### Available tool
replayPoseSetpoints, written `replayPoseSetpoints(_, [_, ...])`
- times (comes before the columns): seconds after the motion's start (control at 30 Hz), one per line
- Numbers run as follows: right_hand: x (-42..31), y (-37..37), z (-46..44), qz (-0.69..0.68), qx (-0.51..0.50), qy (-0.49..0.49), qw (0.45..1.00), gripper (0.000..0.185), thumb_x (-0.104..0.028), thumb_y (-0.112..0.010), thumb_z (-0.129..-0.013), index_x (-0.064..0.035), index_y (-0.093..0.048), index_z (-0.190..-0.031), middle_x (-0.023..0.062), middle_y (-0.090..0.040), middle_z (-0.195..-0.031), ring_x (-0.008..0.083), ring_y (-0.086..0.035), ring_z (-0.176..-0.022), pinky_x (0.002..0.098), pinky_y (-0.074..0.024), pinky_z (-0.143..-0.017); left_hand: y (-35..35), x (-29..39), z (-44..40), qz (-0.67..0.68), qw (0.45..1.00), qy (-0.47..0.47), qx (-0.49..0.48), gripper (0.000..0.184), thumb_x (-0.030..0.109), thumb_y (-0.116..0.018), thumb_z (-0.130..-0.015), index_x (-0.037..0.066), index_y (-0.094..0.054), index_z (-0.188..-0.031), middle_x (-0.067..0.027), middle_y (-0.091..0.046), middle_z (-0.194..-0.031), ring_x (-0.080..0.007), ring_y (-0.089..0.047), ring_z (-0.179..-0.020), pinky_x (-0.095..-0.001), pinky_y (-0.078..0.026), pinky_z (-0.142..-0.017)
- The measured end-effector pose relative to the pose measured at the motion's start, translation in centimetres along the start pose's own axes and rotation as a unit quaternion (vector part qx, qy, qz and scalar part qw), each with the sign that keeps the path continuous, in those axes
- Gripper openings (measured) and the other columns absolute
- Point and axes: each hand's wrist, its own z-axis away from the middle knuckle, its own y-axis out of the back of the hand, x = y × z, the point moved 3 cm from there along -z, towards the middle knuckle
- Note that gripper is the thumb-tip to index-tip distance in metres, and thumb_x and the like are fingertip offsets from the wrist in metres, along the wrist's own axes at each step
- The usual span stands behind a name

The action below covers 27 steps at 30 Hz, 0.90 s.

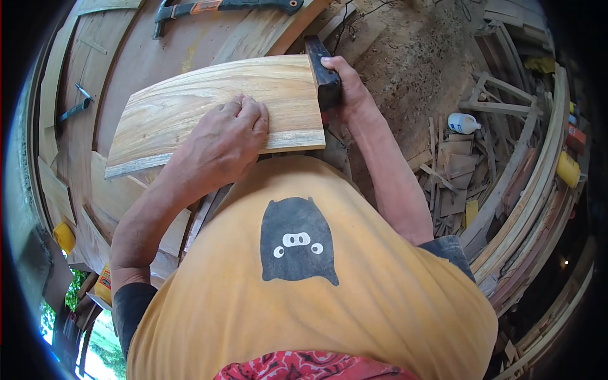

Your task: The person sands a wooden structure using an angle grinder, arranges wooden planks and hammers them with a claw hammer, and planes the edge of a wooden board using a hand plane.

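Observation:
A pale wooden board [171, 104] with bold grain lies crosswise in front of me, its far edge curved. My left hand [231, 136] holds it down from above, fingers bent and pressed together on its face; the thumb is hidden. In my right hand [348, 85] is a dark block-shaped tool [324, 73], apparently a hand plane, upright against the board's right end. My right thumb lies over its edge, while the other fingers are mostly hidden behind it.
A hammer [228, 6] lies at the far side of the wooden work surface [149, 54]. A pen-like tool [83, 92] and a dark-blue tool [75, 109] are at left. Sawdust [405, 82] covers the ground at right, near scrap wood [456, 168] and a white bottle [463, 123].

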Motion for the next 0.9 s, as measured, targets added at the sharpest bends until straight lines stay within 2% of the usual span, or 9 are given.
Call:
replayPoseSetpoints(0.13, [0.2,-1.0,3.8,0.011,0.019,0.074,0.997,0.058,-0.048,-0.070,-0.084,-0.0050,-0.069,-0.123,0.0134,-0.074,-0.108,0.0255,-0.071,-0.097,0.0420,-0.0572,-0.090,-0.6,0.1,0.2,-0.035,0.999,0.003,0.020,0.071,0.011,-0.076,-0.077,-0.016,-0.052,-0.138,-0.0300,-0.059,-0.131,-0.0459,-0.058,-0.129,-0.0475,-0.048,-0.112])
replayPoseSetpoints(0.27, [0.8,1.5,-1.1,-0.032,-0.023,-0.022,0.999,0.058,-0.042,-0.068,-0.089,0.0010,-0.065,-0.129,0.0137,-0.075,-0.111,0.0228,-0.072,-0.096,0.0328,-0.0577,-0.091,-0.6,0.2,0.0,-0.020,1.000,0.007,0.002,0.070,0.011,-0.075,-0.078,-0.016,-0.052,-0.138,-0.0315,-0.058,-0.134,-0.0467,-0.057,-0.131,-0.0481,-0.047,-0.113])
replayPoseSetpoints(0.5, [-0.3,-0.9,2.2,-0.001,-0.029,0.052,0.998,0.059,-0.045,-0.067,-0.088,-0.0026,-0.065,-0.129,0.0163,-0.074,-0.112,0.0273,-0.072,-0.097,0.0419,-0.0576,-0.094,-1.2,0.2,0.2,-0.054,0.998,0.011,0.028,0.069,0.012,-0.075,-0.078,-0.016,-0.052,-0.138,-0.0315,-0.058,-0.133,-0.0463,-0.058,-0.130,-0.0480,-0.047,-0.114])
replayPoseSetpoints(0.6, [1.6,3.5,-5.1,-0.050,-0.041,-0.028,0.997,0.058,-0.044,-0.066,-0.088,-0.0029,-0.067,-0.129,0.0163,-0.075,-0.114,0.0287,-0.072,-0.099,0.0430,-0.0584,-0.094,-0.9,0.5,0.1,-0.032,0.999,0.020,-0.002,0.068,0.013,-0.074,-0.079,-0.016,-0.053,-0.137,-0.0313,-0.058,-0.134,-0.0465,-0.057,-0.130,-0.0479,-0.047,-0.114])
replayPoseSetpoints(0.63, [2.4,5.4,-7.6,-0.019,0.019,-0.046,0.999,0.058,-0.044,-0.066,-0.088,-0.0031,-0.068,-0.129,0.0161,-0.075,-0.115,0.0296,-0.073,-0.100,0.0440,-0.0587,-0.094,-1.0,0.5,0.2,-0.043,0.999,0.018,0.016,0.067,0.013,-0.074,-0.080,-0.016,-0.053,-0.137,-0.0310,-0.058,-0.133,-0.0463,-0.057,-0.130,-0.0480,-0.047,-0.114])
replayPoseSetpoints(0.73, [3.7,5.5,-6.7,-0.022,0.003,0.001,1.000,0.050,-0.049,-0.069,-0.082,-0.0083,-0.073,-0.111,0.0102,-0.075,-0.100,0.0250,-0.072,-0.092,0.0401,-0.0581,-0.086,-2.1,0.3,0.7,-0.066,0.996,0.022,0.055,0.064,0.014,-0.072,-0.082,-0.015,-0.053,-0.136,-0.0300,-0.058,-0.132,-0.0456,-0.057,-0.131,-0.0481,-0.047,-0.114])
replayPoseSetpoints(0.77, [3.3,3.1,-2.8,-0.047,-0.007,-0.026,0.999,0.053,-0.050,-0.068,-0.083,-0.0081,-0.071,-0.115,0.0111,-0.075,-0.104,0.0257,-0.072,-0.092,0.0396,-0.0585,-0.087,-2.3,0.6,0.7,-0.064,0.996,0.029,0.061,0.063,0.015,-0.071,-0.082,-0.014,-0.053,-0.136,-0.0297,-0.058,-0.132,-0.0453,-0.057,-0.131,-0.0479,-0.047,-0.113])
replayPoseSetpoints(0.83, [5.2,6.1,-1.7,-0.039,0.053,-0.004,0.998,0.057,-0.044,-0.064,-0.091,-0.0013,-0.066,-0.129,0.0147,-0.076,-0.115,0.0272,-0.074,-0.099,0.0418,-0.0595,-0.094,-3.8,0.9,0.5,-0.080,0.994,0.042,0.070,0.056,0.017,-0.066,-0.088,-0.011,-0.055,-0.135,-0.0276,-0.059,-0.132,-0.0435,-0.057,-0.131,-0.0478,-0.047,-0.112])
replayPoseSetpoints(0.9, [5.5,6.3,0.9,-0.040,0.072,0.050,0.995,0.054,-0.041,-0.066,-0.093,-0.0012,-0.065,-0.130,0.0147,-0.075,-0.118,0.0254,-0.074,-0.102,0.0398,-0.0588,-0.095,-5.2,1.5,0.3,-0.108,0.988,0.046,0.103,0.051,0.017,-0.062,-0.091,-0.009,-0.056,-0.134,-0.0263,-0.059,-0.133,-0.0428,-0.057,-0.132,-0.0480,-0.047,-0.112])
